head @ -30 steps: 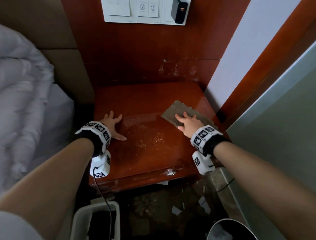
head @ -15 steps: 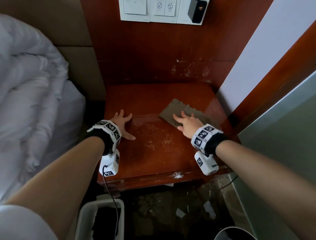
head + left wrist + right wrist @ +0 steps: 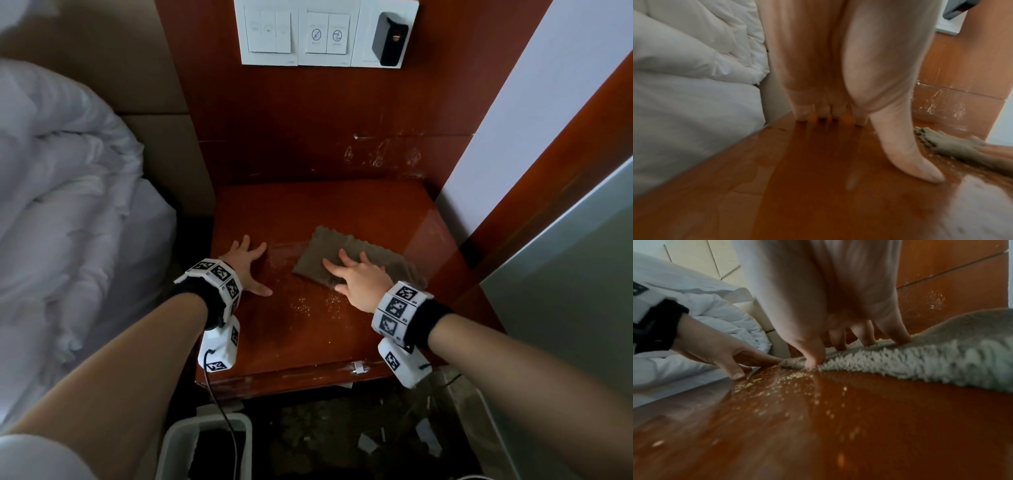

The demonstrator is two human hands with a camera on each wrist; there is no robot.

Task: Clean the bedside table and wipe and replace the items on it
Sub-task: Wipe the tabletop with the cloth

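The reddish wooden bedside table has pale crumbs scattered near its middle. A grey-brown fluffy cloth lies flat on it, right of centre. My right hand presses on the cloth with spread, straight fingers; in the right wrist view the right hand has its thumb and fingertips on the cloth, beside the crumbs. My left hand rests flat on the table's left side, thumb out, holding nothing. The left wrist view shows the left hand with its fingertips on the wood.
A rumpled white duvet borders the table on the left. Above it, a white switch panel and a black device are on the wall. A white bin and floor litter lie below the front edge. A grey panel stands at right.
My right hand has slid the cloth leftwards, closer to the left thumb and the crumbs. The left hand has stayed in place. The head view has tilted up a little.
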